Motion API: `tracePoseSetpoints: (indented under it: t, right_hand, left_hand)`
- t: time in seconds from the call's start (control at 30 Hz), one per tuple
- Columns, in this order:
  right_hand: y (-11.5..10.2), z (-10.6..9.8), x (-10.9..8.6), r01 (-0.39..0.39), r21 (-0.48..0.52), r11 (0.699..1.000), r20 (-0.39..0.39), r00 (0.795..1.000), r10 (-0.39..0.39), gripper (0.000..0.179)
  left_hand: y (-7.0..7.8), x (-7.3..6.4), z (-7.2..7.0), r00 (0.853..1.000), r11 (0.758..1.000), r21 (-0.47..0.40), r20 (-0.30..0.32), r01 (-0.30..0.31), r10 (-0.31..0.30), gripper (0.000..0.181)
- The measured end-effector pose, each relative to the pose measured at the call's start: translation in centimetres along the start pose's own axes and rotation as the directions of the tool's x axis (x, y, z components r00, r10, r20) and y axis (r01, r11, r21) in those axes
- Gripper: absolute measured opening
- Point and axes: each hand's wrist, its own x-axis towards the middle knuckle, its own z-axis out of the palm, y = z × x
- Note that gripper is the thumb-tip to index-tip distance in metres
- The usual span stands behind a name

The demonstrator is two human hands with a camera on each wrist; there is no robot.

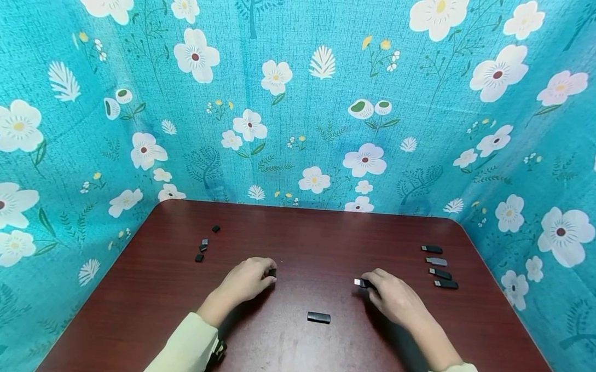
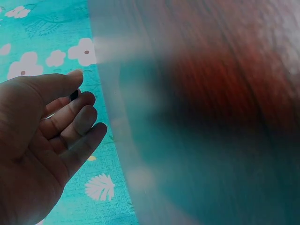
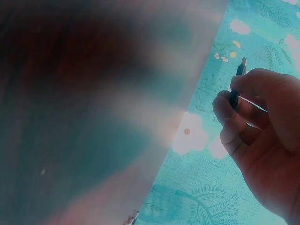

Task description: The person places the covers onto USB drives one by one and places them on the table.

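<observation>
Pale sleeves [image 1: 184, 349] came in nearest the camera, a dark strap [image 1: 219, 350] showing at the left cuff, and out ahead both hands were busy over the table [image 1: 321, 239]! Left hand [image 1: 245, 280] first: from the head view, just a dark edge of a small cap [image 1: 272, 272] poked out by the fingertips. Over to the left wrist view, and the palm side opened up: thumb and forefinger nearly closed, pinching that dark bit, the other fingers loosely bent.

Across to the right hand [image 1: 397, 299], and it had a USB stick [image 1: 361, 283]! Head view gave the bright metal plug pointing left, with the fingers blocking much of the body; the right wrist view showed the black body squeezed between thumb and forefinger, plug clear beyond them. Behind each held thing in those wrist views, the teal floral curtain [image 1: 300, 126]; beside it, the table was a reflecting blur.

And the wider field, from the head view: a lone black stick [image 1: 319, 317] lay between the hands, nearer the camera. Far left, four little caps [image 1: 199, 257], one grey. Far right, four sticks [image 1: 445, 285] in a loose column, one grey, plugs leftward.
</observation>
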Motion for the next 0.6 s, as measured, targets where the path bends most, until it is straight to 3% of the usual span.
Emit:
tracePoseSetpoints:
  t: [0.6]
  right_hand:
    - [-1.1, 0.2, 0.7, 0.01, 0.009, 1.0, 0.014, 1.0, -0.01, 0.025]
  left_hand:
    - [0.9, 0.5, 0.4, 0.999, 1.0, 0.005, 0.015, -0.031, 0.031, 0.024]
